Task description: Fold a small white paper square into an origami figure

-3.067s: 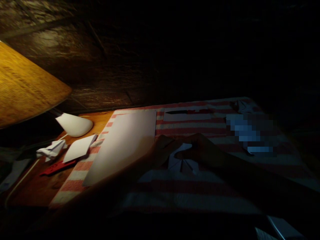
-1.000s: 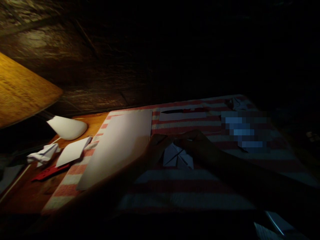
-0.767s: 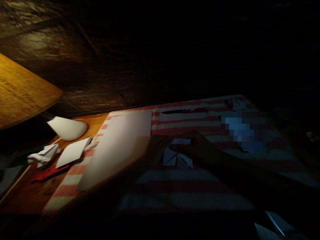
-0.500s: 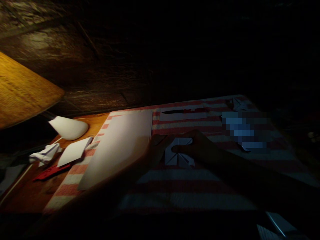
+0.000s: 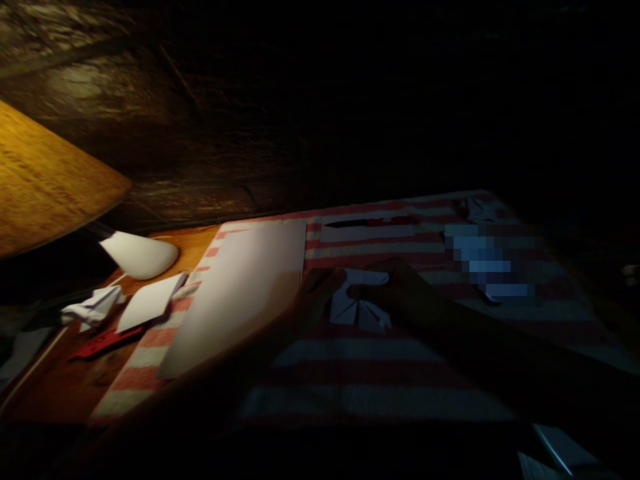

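Note:
A small folded white paper (image 5: 359, 316) with creases fanning out from its middle is held between my two hands above the striped cloth. My left hand (image 5: 320, 287) grips its left edge, fingers in deep shadow. From the right, my right hand (image 5: 395, 287) pinches the paper, with the thumb lying across its front near the centre. Both forearms are dark. Just left of my left hand lies a large white sheet (image 5: 240, 280) on the cloth.
Beyond my hands a knife (image 5: 350, 224) lies on paper. To the left are a lamp (image 5: 143, 255), a folded white paper (image 5: 150, 303), a crumpled paper (image 5: 93, 308) and a red-handled tool (image 5: 105, 343). A blurred-out screen (image 5: 487, 257) and a folded paper (image 5: 477, 209) sit right.
The folded paper has tilted a little and its lower flaps stand more apart. My right thumb has shifted slightly on it. Both hands keep their hold.

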The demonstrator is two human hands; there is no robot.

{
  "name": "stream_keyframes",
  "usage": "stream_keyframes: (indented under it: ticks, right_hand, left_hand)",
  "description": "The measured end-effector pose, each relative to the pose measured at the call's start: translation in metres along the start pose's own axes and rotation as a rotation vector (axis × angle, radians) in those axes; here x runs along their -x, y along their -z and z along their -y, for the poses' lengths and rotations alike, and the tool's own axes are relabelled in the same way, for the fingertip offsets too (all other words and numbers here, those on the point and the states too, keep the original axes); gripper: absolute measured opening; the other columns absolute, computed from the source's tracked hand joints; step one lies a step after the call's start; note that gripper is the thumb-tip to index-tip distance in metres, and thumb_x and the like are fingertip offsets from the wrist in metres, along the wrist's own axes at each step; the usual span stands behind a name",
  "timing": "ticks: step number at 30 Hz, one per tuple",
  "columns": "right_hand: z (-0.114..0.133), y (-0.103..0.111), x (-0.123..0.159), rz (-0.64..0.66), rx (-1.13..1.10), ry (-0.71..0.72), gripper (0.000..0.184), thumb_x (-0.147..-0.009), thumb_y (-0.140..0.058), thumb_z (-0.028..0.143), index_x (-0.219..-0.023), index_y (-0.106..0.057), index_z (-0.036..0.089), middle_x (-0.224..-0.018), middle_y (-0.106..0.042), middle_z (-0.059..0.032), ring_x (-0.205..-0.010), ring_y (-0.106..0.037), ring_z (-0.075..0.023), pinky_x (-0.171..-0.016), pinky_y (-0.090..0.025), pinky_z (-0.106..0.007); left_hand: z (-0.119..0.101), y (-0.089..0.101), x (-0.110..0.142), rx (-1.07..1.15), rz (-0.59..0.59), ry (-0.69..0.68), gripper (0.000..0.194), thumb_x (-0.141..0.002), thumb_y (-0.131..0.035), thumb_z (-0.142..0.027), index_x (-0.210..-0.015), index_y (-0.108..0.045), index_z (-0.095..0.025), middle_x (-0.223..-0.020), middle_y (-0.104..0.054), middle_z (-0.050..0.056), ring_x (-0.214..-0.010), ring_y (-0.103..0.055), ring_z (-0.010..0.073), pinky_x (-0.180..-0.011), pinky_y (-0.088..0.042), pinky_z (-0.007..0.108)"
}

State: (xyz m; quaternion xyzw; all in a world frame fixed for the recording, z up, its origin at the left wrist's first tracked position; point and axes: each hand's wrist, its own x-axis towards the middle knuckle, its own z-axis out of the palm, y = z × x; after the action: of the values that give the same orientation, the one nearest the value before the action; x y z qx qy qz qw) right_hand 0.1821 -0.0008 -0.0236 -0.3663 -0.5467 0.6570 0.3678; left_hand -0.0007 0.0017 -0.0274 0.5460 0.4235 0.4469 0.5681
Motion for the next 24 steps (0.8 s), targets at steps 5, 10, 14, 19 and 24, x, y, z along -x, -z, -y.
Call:
stream_keyframes:
  ticks: [5,10,14,19,24]
  right_hand:
    - [-0.0039,0.0006,-0.0007,0.006,0.057,0.015,0.024,-0.076,-0.083,0.036,-0.078,-0.073,0.014,-0.068,-0.064,0.0010,-0.058,-0.050,-0.0104,-0.056,-0.038,-0.026]
    - [-0.0017,0.0004,-0.0006,0.074,0.077,0.020,0.023,-0.078,-0.081,0.035,-0.074,-0.071,0.015,-0.066,-0.059,0.0026,-0.057,-0.046,-0.0092,-0.055,-0.034,-0.025]
    - [0.0002,0.0013,0.0003,0.106,0.029,0.028,0.022,-0.074,-0.084,0.033,-0.081,-0.075,0.014,-0.076,-0.068,-0.0007,-0.065,-0.054,-0.0116,-0.061,-0.041,-0.026]
    - [0.0000,0.0026,-0.0009,0.038,0.017,-0.015,0.021,-0.072,-0.086,0.031,-0.077,-0.074,0.014,-0.070,-0.067,0.0002,-0.060,-0.054,-0.0109,-0.058,-0.041,-0.026]
    - [-0.0011,0.0027,-0.0015,-0.054,-0.060,0.003,0.019,-0.070,-0.085,0.027,-0.074,-0.072,0.015,-0.067,-0.066,0.0011,-0.058,-0.055,-0.0109,-0.055,-0.042,-0.025]
  left_hand:
    - [-0.0013,0.0025,-0.0014,-0.073,0.056,-0.016,0.042,-0.070,-0.080,-0.049,-0.055,-0.064,-0.013,-0.054,-0.054,-0.002,-0.053,-0.046,0.0093,-0.051,-0.035,0.022]
    - [-0.0038,0.0016,-0.0023,0.033,0.048,0.026,0.038,-0.069,-0.079,-0.040,-0.049,-0.057,-0.015,-0.049,-0.047,-0.004,-0.047,-0.040,0.0072,-0.045,-0.031,0.020]
    - [-0.0040,0.0012,-0.0012,0.044,0.066,0.029,0.041,-0.070,-0.080,-0.043,-0.051,-0.056,-0.016,-0.049,-0.047,-0.005,-0.046,-0.039,0.0071,-0.045,-0.033,0.020]
    - [-0.0019,0.0022,-0.0005,-0.035,0.078,-0.012,0.047,-0.072,-0.079,-0.053,-0.054,-0.059,-0.014,-0.052,-0.050,-0.003,-0.051,-0.044,0.0089,-0.048,-0.034,0.020]
    - [-0.0052,0.0026,-0.0021,-0.009,0.152,-0.021,0.038,-0.066,-0.083,-0.048,-0.068,-0.070,-0.012,-0.062,-0.062,0.001,-0.057,-0.051,0.0113,-0.052,-0.037,0.021]
